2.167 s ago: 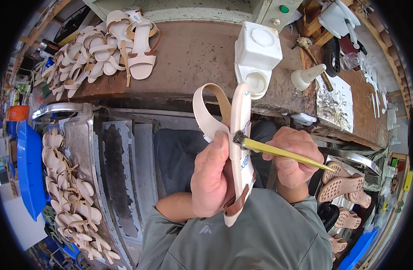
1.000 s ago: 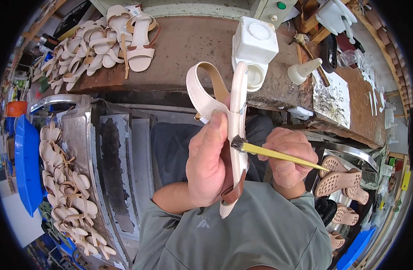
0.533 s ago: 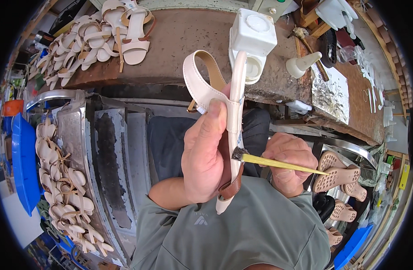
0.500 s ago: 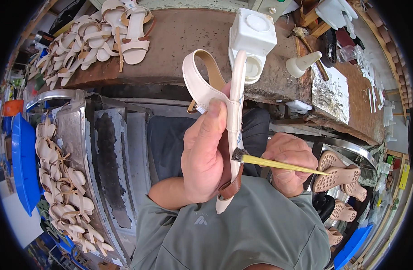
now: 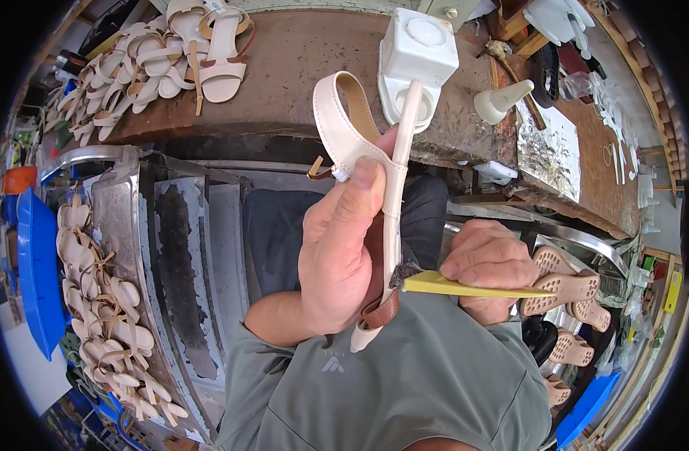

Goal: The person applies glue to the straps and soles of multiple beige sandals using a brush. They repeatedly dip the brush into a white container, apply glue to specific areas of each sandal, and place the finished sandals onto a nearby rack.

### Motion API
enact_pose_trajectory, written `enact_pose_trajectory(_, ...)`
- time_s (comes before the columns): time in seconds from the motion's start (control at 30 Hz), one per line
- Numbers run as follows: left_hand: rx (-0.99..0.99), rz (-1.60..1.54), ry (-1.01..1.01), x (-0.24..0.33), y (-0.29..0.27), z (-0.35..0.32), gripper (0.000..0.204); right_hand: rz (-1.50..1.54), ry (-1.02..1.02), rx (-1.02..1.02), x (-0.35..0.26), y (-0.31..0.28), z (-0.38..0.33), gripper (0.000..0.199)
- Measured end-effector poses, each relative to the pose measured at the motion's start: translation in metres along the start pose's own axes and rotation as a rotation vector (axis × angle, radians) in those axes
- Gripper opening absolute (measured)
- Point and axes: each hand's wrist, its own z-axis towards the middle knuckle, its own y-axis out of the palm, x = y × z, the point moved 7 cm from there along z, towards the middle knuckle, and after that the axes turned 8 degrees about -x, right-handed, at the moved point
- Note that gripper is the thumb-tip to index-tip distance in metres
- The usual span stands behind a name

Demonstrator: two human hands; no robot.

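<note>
My left hand (image 5: 343,252) grips a cream sandal upper (image 5: 393,188) edge-on, its ankle strap (image 5: 341,124) looping up to the left with a small buckle. My right hand (image 5: 491,267) holds a yellow-handled brush (image 5: 472,287). Its dark bristles touch the lower edge of the sandal, near a brown strap end. Both hands are raised in front of my grey-green shirt, below the workbench edge.
A brown workbench (image 5: 299,68) carries a white square glue pot (image 5: 418,56), a white nozzle bottle (image 5: 502,101) and a pile of cream sandals (image 5: 172,60). More sandals fill a metal rack (image 5: 108,301) at left beside a blue bin (image 5: 36,270). Tan soles (image 5: 570,286) lie at right.
The brush has slid down the sandal's edge from mid-length to near its lower end. My left hand has raised the sandal and tilted it slightly toward the glue pot.
</note>
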Motion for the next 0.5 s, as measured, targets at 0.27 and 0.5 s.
enact_pose_trajectory(0.27,-0.008,-0.028,0.078,0.006,0.005,0.000,0.040,0.054,0.086,-0.015,0.003,-0.007,0.012,0.018)
enact_pose_trajectory(0.5,0.038,-0.037,0.143,0.009,0.004,-0.005,0.037,0.125,0.230,0.036,0.010,-0.012,0.015,0.018)
